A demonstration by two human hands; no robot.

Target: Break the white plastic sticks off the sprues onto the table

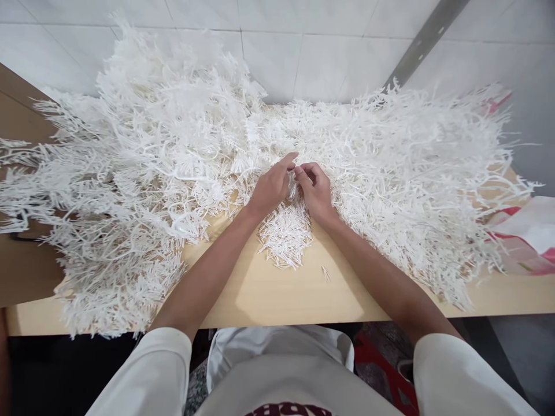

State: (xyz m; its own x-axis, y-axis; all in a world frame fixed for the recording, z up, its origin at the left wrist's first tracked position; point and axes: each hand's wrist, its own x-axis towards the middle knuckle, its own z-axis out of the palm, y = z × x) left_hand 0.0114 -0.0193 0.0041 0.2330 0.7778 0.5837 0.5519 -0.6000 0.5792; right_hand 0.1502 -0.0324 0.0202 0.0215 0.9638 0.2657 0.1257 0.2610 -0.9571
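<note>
My left hand [269, 189] and my right hand [317, 190] meet over the middle of the table, fingertips nearly touching. Both have their fingers closed in a pinch around a white plastic sprig [292, 188], mostly covered by the fingers. Just below them lies a small heap of short, thin white sprig tips [286, 237]. A large pile of white branching plastic sprigs [165, 127] rises to the left of my hands. Another wide pile of the same sprigs [416, 150] spreads to the right.
A light wooden table [286, 300] carries the piles, some overhanging its front edge at left. One loose sprig tip [326, 274] lies near my right forearm. A cardboard box [30, 271] stands at left, a pink-and-white bag [529, 240] at right. Behind is a tiled wall [277, 58].
</note>
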